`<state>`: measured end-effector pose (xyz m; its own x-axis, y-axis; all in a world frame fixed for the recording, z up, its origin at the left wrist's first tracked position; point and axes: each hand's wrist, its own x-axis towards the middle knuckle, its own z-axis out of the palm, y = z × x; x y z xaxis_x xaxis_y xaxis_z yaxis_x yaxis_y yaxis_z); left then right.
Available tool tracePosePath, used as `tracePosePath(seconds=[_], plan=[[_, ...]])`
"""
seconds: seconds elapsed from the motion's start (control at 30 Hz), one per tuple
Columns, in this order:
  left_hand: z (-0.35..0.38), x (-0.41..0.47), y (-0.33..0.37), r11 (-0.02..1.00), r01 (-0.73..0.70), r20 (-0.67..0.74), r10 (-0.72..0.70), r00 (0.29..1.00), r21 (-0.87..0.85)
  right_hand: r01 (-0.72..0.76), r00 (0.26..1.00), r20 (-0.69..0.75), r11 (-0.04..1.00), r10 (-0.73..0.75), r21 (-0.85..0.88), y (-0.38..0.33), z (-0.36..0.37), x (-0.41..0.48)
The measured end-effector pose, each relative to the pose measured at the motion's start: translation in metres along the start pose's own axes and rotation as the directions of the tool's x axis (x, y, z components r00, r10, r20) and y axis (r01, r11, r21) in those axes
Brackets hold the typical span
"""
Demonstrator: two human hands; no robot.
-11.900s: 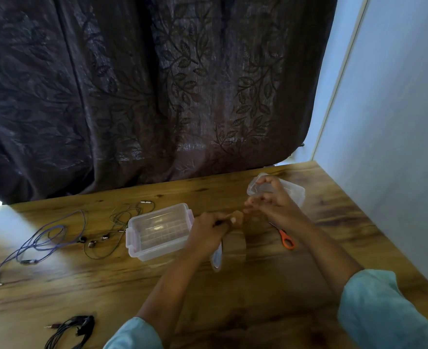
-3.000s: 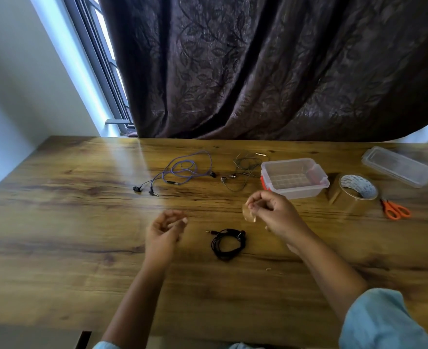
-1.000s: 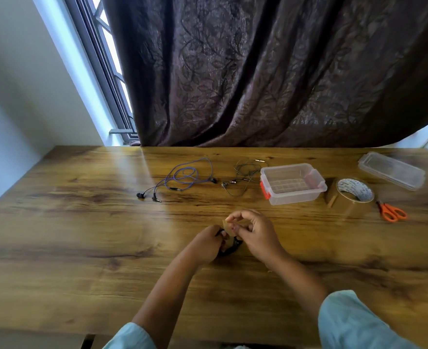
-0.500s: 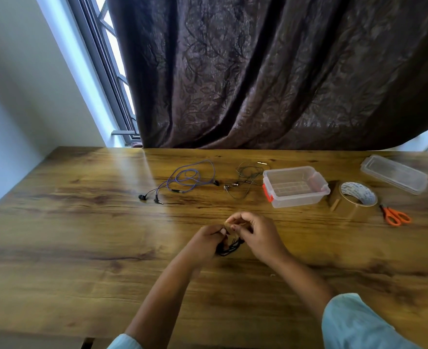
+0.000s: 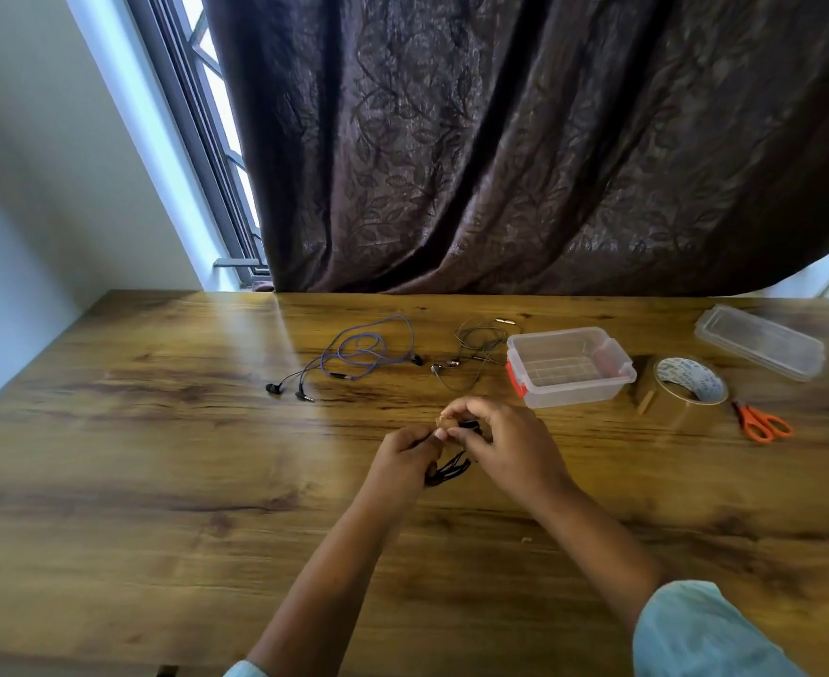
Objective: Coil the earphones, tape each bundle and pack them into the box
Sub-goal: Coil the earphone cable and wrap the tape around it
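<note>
Black coiled earphone bundle [image 5: 447,469] is held just above the wooden tabletop [image 5: 158,481], near the middle, between both hands. Left hand [image 5: 403,456] has fingers curled round the bundle's left side, gripping it. Right hand [image 5: 508,449] is curled too, fingertips pinching a small brown tape piece [image 5: 441,421] at the top of the bundle (exact wrap of the tape is too blurred to tell). The lower loops of the cord hang out below the two thumbs.

Beyond the hands, loose purple earphones [image 5: 361,351] lie uncoiled on the tabletop, earbuds towards the left. Just right of them is a thin dark grey earphone set [image 5: 476,349], also loose, touching or nearly touching the clear plastic box with red latches [image 5: 569,366]. The box is open, with nothing visible inside. Right of the box is a brown packing tape roll [image 5: 691,390], lying flat. Orange-handled scissors [image 5: 764,426] lie just beside the roll. The clear plastic lid [image 5: 759,342] sits apart at the far right.

A dark brown leaf-patterned curtain [image 5: 500,139] hangs behind the tabletop, with a window frame [image 5: 197,114] to its left.
</note>
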<state>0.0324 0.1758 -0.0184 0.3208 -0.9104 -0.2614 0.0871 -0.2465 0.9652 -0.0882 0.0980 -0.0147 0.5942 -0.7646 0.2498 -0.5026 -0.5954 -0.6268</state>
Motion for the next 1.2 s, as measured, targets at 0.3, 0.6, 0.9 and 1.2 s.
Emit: tracePosePath(seconds=[0.3, 0.6, 0.9, 1.2], plan=[[0.002, -0.004, 0.008, 0.997, 0.013, -0.015, -0.014, 1.0, -0.071, 0.056, 0.992, 0.107, 0.989, -0.071, 0.135, -0.006, -0.014, -0.005], [0.007, -0.005, 0.009, 0.992, -0.105, -0.166, 0.115, 0.979, 0.064, 0.16, 0.987, 0.005, 0.984, -0.161, 0.082, -0.002, -0.013, -0.01], [0.014, -0.009, 0.007, 0.929, -0.287, -0.28, 0.347, 0.895, 0.234, 0.132, 0.99, -0.066, 0.983, -0.125, 0.126, -0.003, -0.011, -0.004], [0.003, -0.009, 0.012, 0.83, -0.451, -0.137, 0.514, 0.846, 0.329, 0.135, 0.991, -0.03, 0.99, -0.133, 0.048, -0.002, -0.01, -0.004]])
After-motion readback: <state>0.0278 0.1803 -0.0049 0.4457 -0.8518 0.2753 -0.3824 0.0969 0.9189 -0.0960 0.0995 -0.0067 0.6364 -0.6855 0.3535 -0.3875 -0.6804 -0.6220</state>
